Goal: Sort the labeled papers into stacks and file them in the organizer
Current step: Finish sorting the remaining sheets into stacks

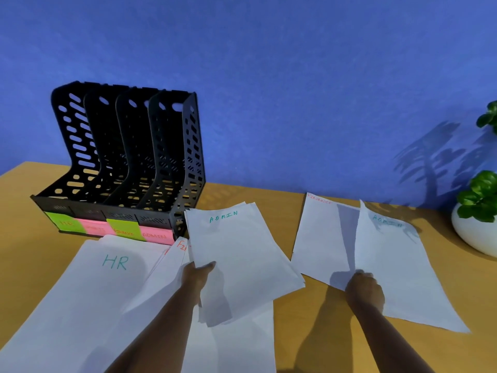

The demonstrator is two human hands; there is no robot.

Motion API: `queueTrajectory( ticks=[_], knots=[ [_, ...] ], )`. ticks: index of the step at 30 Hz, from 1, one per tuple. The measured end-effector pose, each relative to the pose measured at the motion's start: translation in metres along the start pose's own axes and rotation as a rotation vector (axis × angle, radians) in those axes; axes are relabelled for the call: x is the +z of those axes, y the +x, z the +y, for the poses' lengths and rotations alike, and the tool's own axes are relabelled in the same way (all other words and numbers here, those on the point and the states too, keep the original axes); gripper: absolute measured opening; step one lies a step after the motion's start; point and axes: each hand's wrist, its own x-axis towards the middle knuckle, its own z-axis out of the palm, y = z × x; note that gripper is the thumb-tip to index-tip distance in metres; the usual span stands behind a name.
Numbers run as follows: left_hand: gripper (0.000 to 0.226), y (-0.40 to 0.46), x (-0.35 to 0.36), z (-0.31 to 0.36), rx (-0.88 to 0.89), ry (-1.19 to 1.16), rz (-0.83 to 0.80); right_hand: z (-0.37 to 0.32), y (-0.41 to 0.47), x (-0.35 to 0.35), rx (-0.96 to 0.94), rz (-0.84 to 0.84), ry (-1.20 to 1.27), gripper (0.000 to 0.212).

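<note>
Nearest me, my left hand (pixel 197 273) grips an ADMIN stack (pixel 242 262) above the bench (pixel 269 195), beside the HR pile (pixel 88 292). My right hand (pixel 364 288) pinches a lifted ADMIN sheet (pixel 395 265) over a FINANCE sheet (pixel 320 238). Behind stands the black organizer (pixel 129 162).

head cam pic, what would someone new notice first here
Probably the white papers spread over the wooden table: the left hand grips a stack headed ADMIN at centre, while the right hand lifts a single ADMIN sheet off a FINANCE page. Next, the black four-slot organizer at back left, with green and pink labels, against the blue wall. A large HR sheet lies front left.
</note>
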Motion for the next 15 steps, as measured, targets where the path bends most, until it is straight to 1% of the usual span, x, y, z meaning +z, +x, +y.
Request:
queueTrajectory(
  ticks=[3, 7, 10, 12, 15],
  knots=[
    [0.037, -0.001, 0.0, 0.0, 0.004, -0.011, -0.002, -0.001, -0.006, -0.004, -0.049, -0.02, -0.087, 0.025],
    [0.038, -0.003, -0.001, 0.0, -0.006, -0.04, -0.008, -0.003, -0.011, -0.005, -0.127, 0.01, -0.194, 0.019],
    [0.035, -0.005, -0.001, 0.0, -0.016, -0.067, -0.017, -0.008, -0.006, -0.013, -0.086, 0.019, -0.09, 0.019],
    [0.036, -0.006, -0.003, 0.001, -0.029, -0.08, -0.032, -0.022, -0.005, -0.03, -0.09, 0.078, 0.031, 0.015],
    [0.038, -0.008, -0.003, 0.004, -0.041, -0.078, -0.023, -0.06, -0.012, -0.058, -0.218, 0.197, 0.14, 0.011]
  ],
)
